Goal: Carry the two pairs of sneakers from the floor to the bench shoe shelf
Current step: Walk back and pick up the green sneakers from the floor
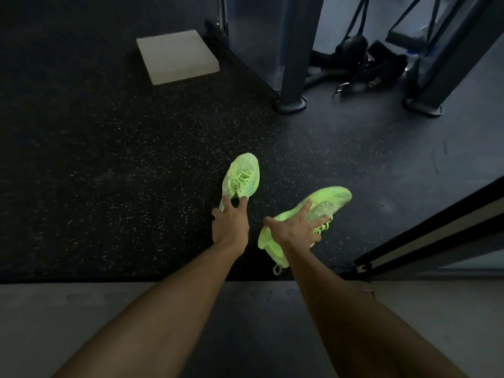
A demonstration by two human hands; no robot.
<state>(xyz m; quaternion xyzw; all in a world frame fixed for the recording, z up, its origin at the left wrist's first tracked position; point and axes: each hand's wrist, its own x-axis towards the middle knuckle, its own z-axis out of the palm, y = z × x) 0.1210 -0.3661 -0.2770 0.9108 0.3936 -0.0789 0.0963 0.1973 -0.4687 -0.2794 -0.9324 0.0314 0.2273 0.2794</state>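
Sneaker point(240, 177) under left hand point(230, 223).

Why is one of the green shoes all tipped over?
The right hand grips one green sneaker tilted on its side. The left hand holds the other sneaker with its laces facing up. Nothing looks damaged.

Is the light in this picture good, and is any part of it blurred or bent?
Head view: dim overall, the speckled floor nearly black; the neon sneakers stand out, slightly soft; left hand and right hand are fairly sharp; wide-angle bending stretches the forearms near the bottom edge.
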